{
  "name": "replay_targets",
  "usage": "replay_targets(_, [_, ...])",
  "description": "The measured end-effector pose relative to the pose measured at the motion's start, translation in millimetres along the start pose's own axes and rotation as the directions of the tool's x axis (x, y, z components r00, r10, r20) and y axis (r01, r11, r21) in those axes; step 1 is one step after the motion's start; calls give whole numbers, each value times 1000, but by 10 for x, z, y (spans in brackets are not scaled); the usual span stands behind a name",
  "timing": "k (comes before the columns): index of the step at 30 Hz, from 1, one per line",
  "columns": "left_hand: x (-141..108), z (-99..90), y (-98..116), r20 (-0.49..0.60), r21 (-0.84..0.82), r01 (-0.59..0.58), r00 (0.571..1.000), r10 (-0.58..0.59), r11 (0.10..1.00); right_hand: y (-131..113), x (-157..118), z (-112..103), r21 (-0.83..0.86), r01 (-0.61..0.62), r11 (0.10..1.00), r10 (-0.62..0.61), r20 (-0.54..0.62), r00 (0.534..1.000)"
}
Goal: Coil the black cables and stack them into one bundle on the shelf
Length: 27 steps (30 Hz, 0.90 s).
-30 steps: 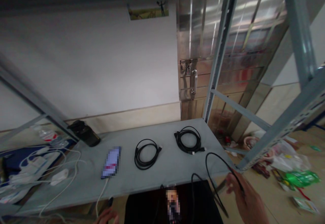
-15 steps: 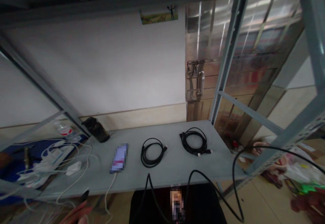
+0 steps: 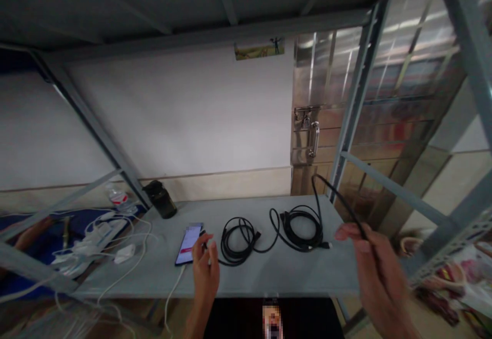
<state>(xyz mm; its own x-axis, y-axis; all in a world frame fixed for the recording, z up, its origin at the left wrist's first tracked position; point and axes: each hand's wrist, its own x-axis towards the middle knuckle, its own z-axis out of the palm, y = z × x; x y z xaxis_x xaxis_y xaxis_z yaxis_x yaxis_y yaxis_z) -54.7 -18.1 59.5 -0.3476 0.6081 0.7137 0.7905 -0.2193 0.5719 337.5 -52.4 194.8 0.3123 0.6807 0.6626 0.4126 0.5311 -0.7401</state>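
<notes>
My left hand (image 3: 206, 263) is over the shelf surface beside the phone (image 3: 188, 246), fingers closed on one end of a loose black cable (image 3: 264, 251). This cable runs across both coils and rises in a bend to my right hand (image 3: 378, 270), which grips its other part above the right edge. Between my hands lie a smaller coiled black cable (image 3: 224, 246) and a thicker coiled black cable (image 3: 302, 230) to its right, each with plug ends showing. A white lead comes out of the phone's lower end.
A dark bottle (image 3: 160, 200) stands at the back left. Further left are a power strip (image 3: 90, 244) with white leads, a white adapter (image 3: 125, 253), a clear bottle (image 3: 122, 199) and another person's hand (image 3: 35, 234). Grey metal posts (image 3: 355, 93) frame the shelf; a metal door stands behind.
Both hands have come up from the lower edges to above the shelf surface. The loose cable now lies across the coils instead of hanging in front of the shelf. The view has shifted slightly.
</notes>
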Motion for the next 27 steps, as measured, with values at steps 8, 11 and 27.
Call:
replay_targets(8, [-415,666,-718,333,-44,-30,942,43,999,424,-532,1524,131,240,962,-272,550,790])
replay_targets(11, [-512,696,-907,295,-80,68,955,-42,994,738,-812,1987,62,274,960,-238,697,676])
replay_targets(27, [-479,652,-854,264,1,122,957,-118,993,1613,-1765,1979,-69,374,925,-209,729,652])
